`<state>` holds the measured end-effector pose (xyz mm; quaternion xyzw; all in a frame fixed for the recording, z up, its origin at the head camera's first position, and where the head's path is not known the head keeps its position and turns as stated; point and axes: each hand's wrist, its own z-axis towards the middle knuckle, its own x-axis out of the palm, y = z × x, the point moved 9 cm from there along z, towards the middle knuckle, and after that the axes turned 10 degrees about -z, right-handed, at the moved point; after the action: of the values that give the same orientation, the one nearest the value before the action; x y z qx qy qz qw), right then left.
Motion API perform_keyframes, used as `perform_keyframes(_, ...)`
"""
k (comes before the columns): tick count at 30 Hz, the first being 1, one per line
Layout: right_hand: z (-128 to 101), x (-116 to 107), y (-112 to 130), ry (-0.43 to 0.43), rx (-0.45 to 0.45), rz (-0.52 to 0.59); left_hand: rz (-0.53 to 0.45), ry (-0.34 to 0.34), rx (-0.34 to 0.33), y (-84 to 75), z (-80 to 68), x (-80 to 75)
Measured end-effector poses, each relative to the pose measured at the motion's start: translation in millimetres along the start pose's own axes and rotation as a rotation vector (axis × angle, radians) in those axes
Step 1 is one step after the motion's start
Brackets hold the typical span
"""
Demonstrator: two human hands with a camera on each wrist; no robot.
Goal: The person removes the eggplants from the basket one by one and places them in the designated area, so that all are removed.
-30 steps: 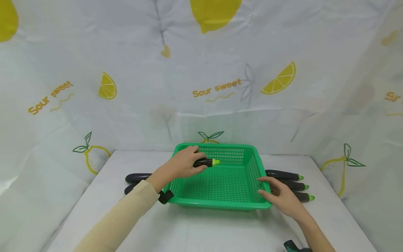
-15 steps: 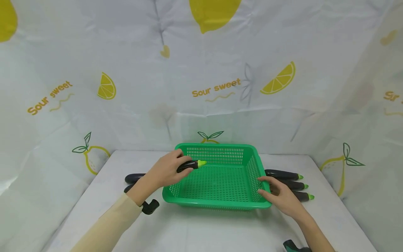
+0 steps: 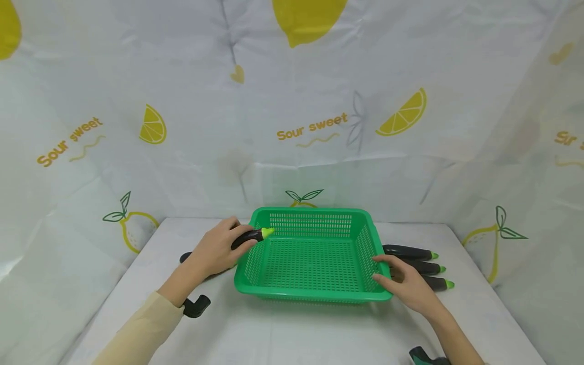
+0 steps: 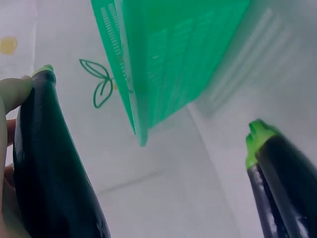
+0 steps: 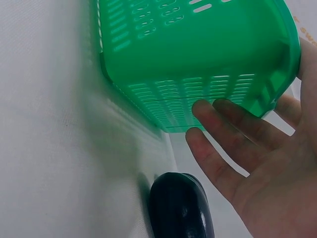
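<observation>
My left hand [image 3: 222, 248] grips a dark purple eggplant [image 3: 248, 237] with a bright green stem, held just off the left rim of the green plastic basket [image 3: 315, 295]. In the left wrist view the eggplant [image 4: 52, 163] points stem-up, with the thumb on its neck. Two more eggplants [image 4: 290, 183] lie side by side on the table below that hand, mostly hidden by the forearm in the head view. My right hand [image 3: 410, 289] holds the basket's right rim, some fingers spread along the outer wall [image 5: 198, 94]. The basket's slotted floor shows bare.
Three eggplants [image 3: 410, 252] lie in a row on the white table [image 3: 292, 334], right of the basket and partly behind my right hand. A white curtain [image 3: 205, 152] with lemon prints stands behind. A dark wrist-worn device [image 3: 196, 306] juts from the left wrist.
My left hand has moved left with the eggplant, from over the basket's inside to its left rim. The right hand and basket have stayed put.
</observation>
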<state>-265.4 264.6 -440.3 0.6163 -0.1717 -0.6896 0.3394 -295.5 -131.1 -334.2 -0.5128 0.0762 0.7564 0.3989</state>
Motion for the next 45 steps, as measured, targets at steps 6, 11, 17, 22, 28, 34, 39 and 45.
perform_keyframes(6, 0.1, -2.2, 1.1, -0.004, -0.007, -0.018, 0.012, -0.080, -0.065, 20.7, -14.6, -11.1)
perform_keyframes(11, -0.4, -2.8, 1.5, 0.004, -0.010, -0.019, -0.002, -0.111, -0.137, 35.3, -28.0, -16.2)
perform_keyframes(17, -0.6, -2.9, 2.9, 0.007, -0.012, -0.014, 0.023, -0.125, -0.203, 51.6, -45.4, -14.7)
perform_keyframes(22, 0.0, -2.4, 2.8, 0.004, -0.010, -0.011, 0.032, -0.132, -0.232, 61.2, -56.9, -10.2)
perform_keyframes(28, -0.3, -1.7, 2.9, 0.005, -0.007, 0.008, -0.043, -0.091, -0.324, 77.0, -72.3, 6.9)
perform_keyframes(34, -0.8, -1.9, 3.9, 0.004, -0.003, 0.010, -0.041, -0.068, -0.351, 85.5, -85.5, 25.5)
perform_keyframes(39, -1.2, -1.4, 4.5, 0.003, -0.003, 0.012, 0.003, -0.050, -0.361, 86.0, -92.3, 37.2)
perform_keyframes(45, -1.1, -0.7, 3.5, -0.002, -0.008, 0.018, 0.102, -0.008, -0.363, 85.5, -98.0, 49.0)
